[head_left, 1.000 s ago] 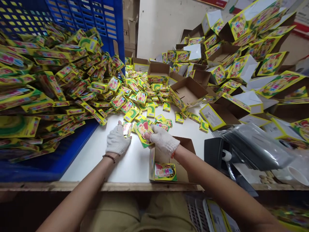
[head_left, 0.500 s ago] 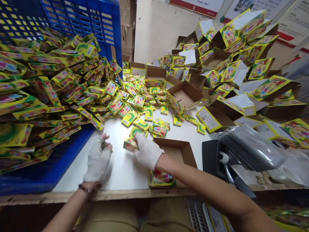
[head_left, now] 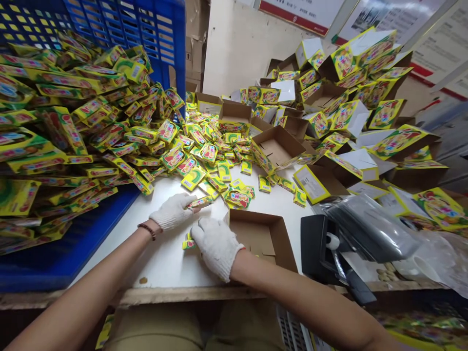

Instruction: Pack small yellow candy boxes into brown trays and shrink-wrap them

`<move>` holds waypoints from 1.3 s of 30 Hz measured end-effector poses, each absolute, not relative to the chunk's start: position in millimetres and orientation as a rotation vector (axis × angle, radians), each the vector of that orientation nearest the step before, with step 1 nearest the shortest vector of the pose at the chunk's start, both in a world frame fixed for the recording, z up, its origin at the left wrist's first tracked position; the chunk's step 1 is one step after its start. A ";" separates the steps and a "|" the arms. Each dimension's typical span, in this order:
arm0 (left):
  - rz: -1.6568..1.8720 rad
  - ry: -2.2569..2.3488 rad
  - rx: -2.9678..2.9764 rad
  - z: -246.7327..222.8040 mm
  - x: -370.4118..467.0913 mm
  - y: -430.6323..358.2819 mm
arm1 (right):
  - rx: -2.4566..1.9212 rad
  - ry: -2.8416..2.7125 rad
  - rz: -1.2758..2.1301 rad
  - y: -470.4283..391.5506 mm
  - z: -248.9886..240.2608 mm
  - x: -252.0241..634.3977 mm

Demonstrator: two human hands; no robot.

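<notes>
My left hand (head_left: 173, 212), in a white glove with bare fingertips, pinches the end of a small yellow-and-green printed box (head_left: 202, 201) just above the white table. Close by and nearer to me, my gloved right hand (head_left: 216, 246) is closed over small yellow boxes (head_left: 188, 243), whose ends stick out at its left; the palm hides how many it holds. Right of that hand an open brown-lined carton (head_left: 287, 239) sits on the table, its near side covered by my forearm. More small boxes (head_left: 237, 196) lie loose beyond my hands.
At the left a blue crate (head_left: 161, 36) overflows with small boxes that spill onto the table (head_left: 164, 263). Open display cartons (head_left: 280, 146) are heaped at the back right. A black tape dispenser (head_left: 314, 243) and clear plastic wrapping (head_left: 369, 224) lie at the right.
My left hand has moved right and forward and now grips a box. My right hand has come nearer to me, with small boxes under its fingers.
</notes>
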State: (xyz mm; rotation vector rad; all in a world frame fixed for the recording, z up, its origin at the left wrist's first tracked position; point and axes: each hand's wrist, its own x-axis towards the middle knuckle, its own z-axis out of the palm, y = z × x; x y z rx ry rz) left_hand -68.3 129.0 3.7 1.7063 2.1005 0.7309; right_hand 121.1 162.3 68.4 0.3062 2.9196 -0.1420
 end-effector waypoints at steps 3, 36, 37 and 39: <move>0.880 1.931 1.489 4.3 -72.1 94.9 | 0.246 3.068 -0.107 167.4 61.0 114.3; 1.499 1.569 0.647 -16.1 105.3 99.4 | 0.438 2.401 -1.366 279.1 37.6 200.5; 1.488 1.576 0.652 -14.4 107.3 98.5 | 0.416 2.483 -1.274 274.6 31.7 195.2; 1.476 1.624 0.672 -13.7 110.1 93.3 | 0.377 2.636 -1.091 266.9 24.2 189.1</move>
